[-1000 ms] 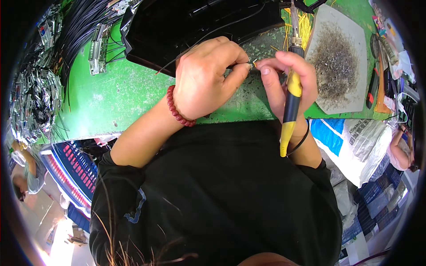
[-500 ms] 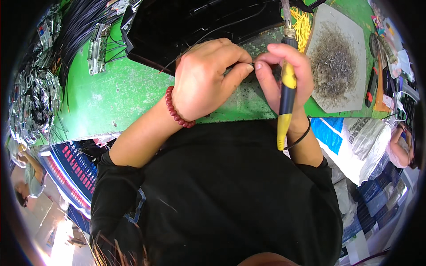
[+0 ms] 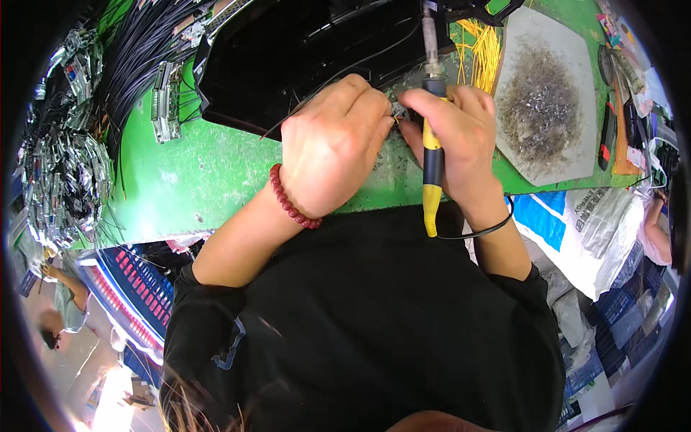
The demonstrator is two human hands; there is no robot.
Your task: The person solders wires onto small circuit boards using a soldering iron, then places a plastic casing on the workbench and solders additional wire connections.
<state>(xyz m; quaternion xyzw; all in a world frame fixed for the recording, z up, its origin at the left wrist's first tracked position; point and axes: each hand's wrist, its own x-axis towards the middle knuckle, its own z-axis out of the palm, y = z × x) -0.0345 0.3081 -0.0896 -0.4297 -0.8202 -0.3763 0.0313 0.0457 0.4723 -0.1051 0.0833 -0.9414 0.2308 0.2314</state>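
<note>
My left hand [image 3: 335, 144], a red bead bracelet at its wrist, is closed in a pinch on a thin black wire [image 3: 309, 97]. Bare copper strands [image 3: 397, 118] show just past its fingertips. In my right hand [image 3: 461, 137] is a yellow and black soldering iron [image 3: 434, 155], its metal barrel pointing away from me and its cord hanging by my forearm. The right thumb and forefinger are close to the copper strands; whether they touch them I cannot tell. Beyond both hands lies a large black tray [image 3: 288, 54], with the wire trailing across its near edge.
At left on the green table [image 3: 216, 180] are a heap of shiny metal connectors [image 3: 68, 180], a bundle of black wires [image 3: 147, 50] and a row of connectors [image 3: 166, 101]. Yellow wires [image 3: 481, 54] and a stained grey board [image 3: 515, 137] lie at right.
My right hand and the soldering iron have shifted left, and the iron now stands more upright. Copper strands at the wire's end have come into sight between my hands.
</note>
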